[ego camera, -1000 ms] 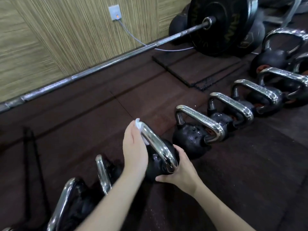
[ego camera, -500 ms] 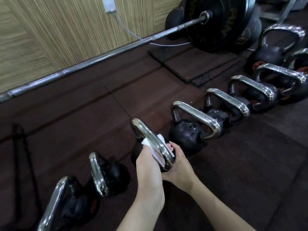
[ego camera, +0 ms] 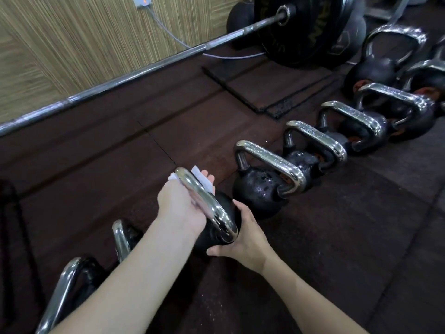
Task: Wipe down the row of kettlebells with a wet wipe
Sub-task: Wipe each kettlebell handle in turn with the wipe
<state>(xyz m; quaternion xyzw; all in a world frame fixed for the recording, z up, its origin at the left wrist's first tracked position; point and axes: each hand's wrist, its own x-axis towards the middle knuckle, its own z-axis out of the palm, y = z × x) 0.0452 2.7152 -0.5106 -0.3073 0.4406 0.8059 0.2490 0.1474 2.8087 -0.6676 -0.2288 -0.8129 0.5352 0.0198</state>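
A row of black kettlebells with chrome handles runs diagonally across the dark floor. The third one from the near end (ego camera: pixel 225 208) has a shiny chrome handle. My left hand (ego camera: pixel 181 207) wraps that handle from the left, with a white wet wipe (ego camera: pixel 202 180) pressed between my fingers and the metal. My right hand (ego camera: pixel 245 239) cups the near right side of the same kettlebell's black body. The kettlebell beyond it (ego camera: pixel 258 189) is speckled with water drops, as are the handles farther along.
Two more kettlebells (ego camera: pixel 121 239) lie at the near left under my left forearm. A loaded barbell (ego camera: pixel 144 68) lies along the wood-patterned wall, its black plates (ego camera: pixel 303 27) at the top right. A loose black floor mat (ego camera: pixel 265 85) sits behind the row.
My left hand slid with the wipe along the chrome handle, down to the near end half a second ago and back up toward the far end now. My right hand stayed on the kettlebell's body.
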